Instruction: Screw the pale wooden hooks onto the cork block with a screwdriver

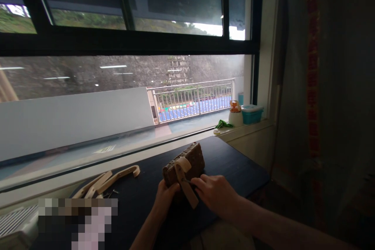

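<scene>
A pale wooden hook [187, 190] lies slantwise across the near face of a brown block [197, 160], its curled end above the fingers of both hands and its straight end running down between them. The left hand [164, 196] has its fingers clamped on the block's lower left corner, the thumb on the near side beside the hook. The right hand [215, 192] has thumb and forefinger pinched together on a thin dark piece [189, 182], too small to make out, which meets the hook just left of those fingertips. Left of the left fingers, more curved wooden strips [101, 183] are heaped on the dark table [131, 197], small metal bits [113, 192] near them. Beyond the right fingers, on the sill, are a green cloth [224, 124], a white container [235, 118] and, farther right, a teal box [252, 115].
</scene>
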Motion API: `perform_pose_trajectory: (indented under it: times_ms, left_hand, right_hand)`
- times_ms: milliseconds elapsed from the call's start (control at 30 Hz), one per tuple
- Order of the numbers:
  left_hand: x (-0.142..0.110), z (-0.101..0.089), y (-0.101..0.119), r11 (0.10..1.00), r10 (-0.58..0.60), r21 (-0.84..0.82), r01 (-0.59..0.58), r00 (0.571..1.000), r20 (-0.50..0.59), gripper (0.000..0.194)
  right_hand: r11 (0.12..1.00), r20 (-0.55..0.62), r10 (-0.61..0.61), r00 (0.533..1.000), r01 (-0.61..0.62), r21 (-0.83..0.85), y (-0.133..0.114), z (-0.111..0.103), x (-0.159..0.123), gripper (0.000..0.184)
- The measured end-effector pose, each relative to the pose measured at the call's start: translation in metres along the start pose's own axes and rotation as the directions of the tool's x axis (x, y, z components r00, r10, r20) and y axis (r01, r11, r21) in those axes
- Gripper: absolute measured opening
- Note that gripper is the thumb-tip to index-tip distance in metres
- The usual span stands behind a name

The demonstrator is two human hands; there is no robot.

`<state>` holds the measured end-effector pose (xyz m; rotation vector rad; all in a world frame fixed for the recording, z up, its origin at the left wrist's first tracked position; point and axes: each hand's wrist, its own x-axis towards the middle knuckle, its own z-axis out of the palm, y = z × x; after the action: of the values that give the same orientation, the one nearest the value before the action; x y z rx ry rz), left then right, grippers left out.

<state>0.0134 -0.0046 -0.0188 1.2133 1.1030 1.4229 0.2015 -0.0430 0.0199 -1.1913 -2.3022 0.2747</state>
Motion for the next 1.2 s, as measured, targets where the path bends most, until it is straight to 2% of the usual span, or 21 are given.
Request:
perform_pose_trajectory:
  times_ms: [100,167,300,367,500,667,800,900,1033,1100,1200]
  left_hand:
    - [-0.001,0.001,0.000,1.000,0.000,-0.002,0.000,1.000,0.003,0.020]
    - [-0.002,0.002,0.001,1.000,0.003,-0.005,-0.003,1.000,-0.003,0.019]
    - [-0.003,0.003,0.003,1.000,0.003,-0.010,-0.003,1.000,-0.014,0.018]
    - [-0.002,0.003,0.003,1.000,0.001,-0.014,-0.001,1.000,-0.018,0.019]
    - [-0.002,0.002,0.004,1.000,0.002,-0.025,-0.002,1.000,-0.021,0.019]
    - [-0.002,0.001,0.003,1.000,0.006,-0.030,-0.007,1.000,-0.017,0.016]
    - [-0.001,0.000,0.000,1.000,0.001,-0.028,-0.001,1.000,-0.011,0.013]
    - [0.001,-0.001,-0.002,1.000,-0.007,-0.024,0.006,1.000,-0.009,0.013]
    - [0.002,-0.002,-0.004,1.000,-0.016,-0.017,0.016,1.000,0.002,0.016]
    - [0.002,-0.001,-0.005,1.000,-0.016,-0.019,0.016,1.000,-0.007,0.017]
    - [0.002,-0.001,-0.004,0.999,-0.018,-0.027,0.018,0.999,-0.026,0.016]
  right_hand:
    - [0.984,-0.063,0.130,0.989,-0.121,0.129,0.000,0.009,0.001,0.028]
    - [0.961,-0.053,0.204,0.977,-0.190,0.198,0.001,0.012,0.004,0.032]
    - [0.941,-0.011,0.236,0.972,-0.226,0.250,0.005,0.008,0.010,0.033]
    - [0.950,-0.022,0.210,0.978,-0.199,0.240,0.005,0.003,0.010,0.028]
    - [0.987,-0.034,0.084,0.996,-0.078,0.138,0.001,-0.007,0.003,0.049]
    - [0.994,0.037,-0.100,0.994,0.101,-0.045,-0.002,-0.017,0.001,0.028]
    - [0.990,0.022,-0.128,0.992,0.129,-0.059,0.002,-0.013,0.006,0.020]
    - [0.999,-0.061,-0.044,0.997,0.046,0.022,0.001,0.000,0.004,0.020]
    - [0.971,-0.177,0.172,0.969,-0.137,0.196,-0.003,0.020,-0.002,0.027]
    - [0.948,-0.186,0.240,0.953,-0.188,0.258,-0.003,0.023,-0.001,0.029]
    - [0.935,-0.156,0.244,0.957,-0.189,0.299,-0.001,0.016,0.004,0.026]
